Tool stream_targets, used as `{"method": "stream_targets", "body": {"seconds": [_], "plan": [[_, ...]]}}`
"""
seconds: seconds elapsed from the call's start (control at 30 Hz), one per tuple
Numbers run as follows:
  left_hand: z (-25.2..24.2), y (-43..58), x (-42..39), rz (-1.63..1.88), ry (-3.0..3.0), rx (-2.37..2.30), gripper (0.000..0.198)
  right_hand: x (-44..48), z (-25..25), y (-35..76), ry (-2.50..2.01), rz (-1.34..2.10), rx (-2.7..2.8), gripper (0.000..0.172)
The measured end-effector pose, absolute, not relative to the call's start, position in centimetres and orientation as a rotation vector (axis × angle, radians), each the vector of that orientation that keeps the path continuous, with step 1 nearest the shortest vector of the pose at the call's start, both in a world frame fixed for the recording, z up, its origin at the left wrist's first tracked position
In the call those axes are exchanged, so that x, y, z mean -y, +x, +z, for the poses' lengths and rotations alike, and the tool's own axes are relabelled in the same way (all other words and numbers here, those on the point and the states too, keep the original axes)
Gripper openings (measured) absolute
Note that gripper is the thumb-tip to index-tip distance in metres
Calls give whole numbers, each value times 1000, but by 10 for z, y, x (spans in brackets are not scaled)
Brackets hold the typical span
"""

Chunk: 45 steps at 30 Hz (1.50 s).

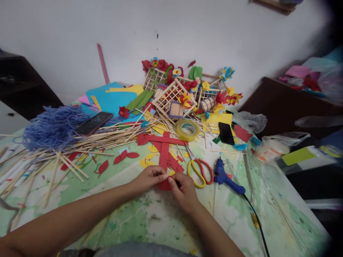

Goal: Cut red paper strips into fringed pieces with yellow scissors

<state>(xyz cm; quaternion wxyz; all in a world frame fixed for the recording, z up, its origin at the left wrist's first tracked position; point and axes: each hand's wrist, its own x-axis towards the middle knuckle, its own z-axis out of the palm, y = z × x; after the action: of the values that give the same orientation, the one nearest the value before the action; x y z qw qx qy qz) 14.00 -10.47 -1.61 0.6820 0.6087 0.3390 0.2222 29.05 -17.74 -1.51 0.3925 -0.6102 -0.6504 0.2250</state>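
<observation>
My left hand [152,177] and my right hand [185,187] meet at the front middle of the table, fingertips nearly touching. Both are closed in a pinch on a small piece of red paper [169,177], most of it hidden by the fingers. Beneath and beyond them lie red paper strips [164,151], one crossing another. Just right of my right hand are scissors [203,174] with one yellow and one red handle. A blue glue gun [227,179] rests farther right, its black cord running to the front edge.
Behind the strips stands a roll of clear tape [188,130]. Stick lattices with paper flowers [175,98] are heaped against the wall. To the left are wooden sticks [107,139], purple yarn [53,126], a phone [94,123] and red paper petals [123,157]. Another phone [226,133] lies right.
</observation>
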Motion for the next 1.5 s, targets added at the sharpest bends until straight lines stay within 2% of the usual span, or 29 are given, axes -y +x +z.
{"method": "stream_targets", "body": {"seconds": [0.27, 0.4, 0.43, 0.53, 0.73, 1.07, 1.2, 1.33, 1.4, 1.5], "plan": [[-19, 138, 106, 524, 1204, -746, 28, 179, -12, 298, -1581, 461, 1673, 33], [-19, 138, 96, 704, 827, -745, 20, 174, -4, 330, -1771, 220, 1543, 20], [-19, 137, 93, 737, 719, -726, 17, 172, -3, 339, -1907, 54, 1560, 17], [-20, 135, 83, 765, 482, -664, 17, 168, -4, 357, -2200, -129, 1674, 28], [-22, 130, 77, 732, 296, -565, 7, 166, -7, 355, -2454, -24, 1698, 39], [-20, 131, 74, 758, 215, -562, 19, 165, -1, 360, -2358, 118, 1333, 39], [-20, 130, 73, 770, 199, -564, 17, 165, 0, 357, -2007, 398, 1105, 48], [-19, 129, 73, 779, 248, -550, 15, 169, 6, 339, -1459, 1041, 945, 68], [-19, 128, 71, 796, 306, -546, 14, 174, 9, 327, -1333, 1362, 891, 66], [-18, 126, 68, 839, 415, -554, 14, 181, 7, 312, -1144, 1659, 865, 60]]}}
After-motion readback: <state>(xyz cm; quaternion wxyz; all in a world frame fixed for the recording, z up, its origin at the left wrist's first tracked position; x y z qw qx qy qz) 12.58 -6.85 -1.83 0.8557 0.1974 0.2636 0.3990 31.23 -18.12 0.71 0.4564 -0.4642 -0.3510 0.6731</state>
